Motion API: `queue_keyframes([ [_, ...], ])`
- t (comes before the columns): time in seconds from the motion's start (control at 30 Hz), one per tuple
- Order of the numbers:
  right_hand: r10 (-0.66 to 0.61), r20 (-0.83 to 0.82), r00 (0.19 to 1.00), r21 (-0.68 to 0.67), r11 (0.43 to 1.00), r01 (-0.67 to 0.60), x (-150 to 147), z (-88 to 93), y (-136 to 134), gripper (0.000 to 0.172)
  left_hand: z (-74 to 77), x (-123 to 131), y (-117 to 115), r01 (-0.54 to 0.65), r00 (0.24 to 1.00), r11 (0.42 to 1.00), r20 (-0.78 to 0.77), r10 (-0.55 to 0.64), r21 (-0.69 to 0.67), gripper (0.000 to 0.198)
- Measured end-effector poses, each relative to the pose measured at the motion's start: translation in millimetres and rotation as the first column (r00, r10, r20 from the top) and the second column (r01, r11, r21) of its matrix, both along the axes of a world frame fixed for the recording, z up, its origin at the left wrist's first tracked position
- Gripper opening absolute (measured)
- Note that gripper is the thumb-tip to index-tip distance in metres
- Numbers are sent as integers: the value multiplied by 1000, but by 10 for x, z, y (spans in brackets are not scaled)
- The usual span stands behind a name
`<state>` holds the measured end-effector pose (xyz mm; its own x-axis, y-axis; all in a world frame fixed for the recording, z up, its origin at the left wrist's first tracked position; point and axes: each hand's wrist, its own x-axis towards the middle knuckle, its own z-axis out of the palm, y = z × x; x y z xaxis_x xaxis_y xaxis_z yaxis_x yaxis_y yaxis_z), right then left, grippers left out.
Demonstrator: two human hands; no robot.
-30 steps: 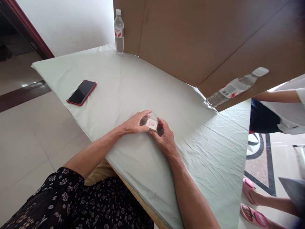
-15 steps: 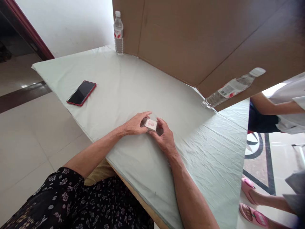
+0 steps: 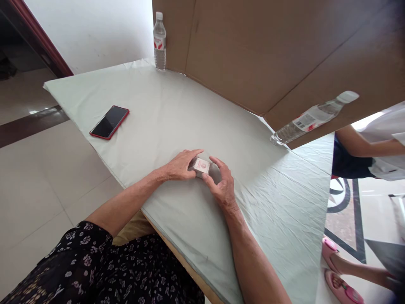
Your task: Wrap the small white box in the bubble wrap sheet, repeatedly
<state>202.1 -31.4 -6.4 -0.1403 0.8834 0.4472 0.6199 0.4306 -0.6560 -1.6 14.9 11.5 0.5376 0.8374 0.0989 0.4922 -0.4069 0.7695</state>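
A small deck-like box (image 3: 201, 165) with a pale top and red print rests on the pale tablecloth (image 3: 190, 114), between the two hands. My left hand (image 3: 182, 164) lies at its left side, thumb and fingers apart and curved around that end; whether the fingertips touch it is hard to tell. On the right, my right hand (image 3: 221, 179) is curved with thumb and fingers spread, the thumb tip close to the box's near right corner. A gap shows between its palm and the box.
A phone in a red case (image 3: 109, 122) lies at the left. Two plastic bottles, one far (image 3: 160, 42) and one at the right (image 3: 311, 120), stand against a tall cardboard panel (image 3: 240, 50). Beyond the right edge are another person's arm (image 3: 357, 143) and pink sandals (image 3: 341, 287).
My right hand has opened wider and its palm has drawn slightly to the right, off the box. The left hand has hardly moved. The view has shifted a little.
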Motion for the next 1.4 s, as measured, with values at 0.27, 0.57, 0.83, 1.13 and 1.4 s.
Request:
queue_keyframes([
  [0.27,-16,26,1000,169,986,11,-28,26,7,20,-66,29,-8,41,993,998,109,-46,49,83],
  [0.57,-48,213,976,298,954,-18,16,97,3,11,-58,43,-51,43,991,993,123,-56,110,81],
  [0.83,-153,264,952,433,901,25,-34,90,5,12,-59,60,-79,76,971,991,216,-98,108,82],
  [1.13,-189,49,981,263,950,170,-6,198,-34,13,43,95,-141,117,957,986,278,-80,-119,84],
  [1.4,-221,-345,912,20,970,243,112,331,14,20,56,84,-151,212,952,958,263,-157,-195,92],
])
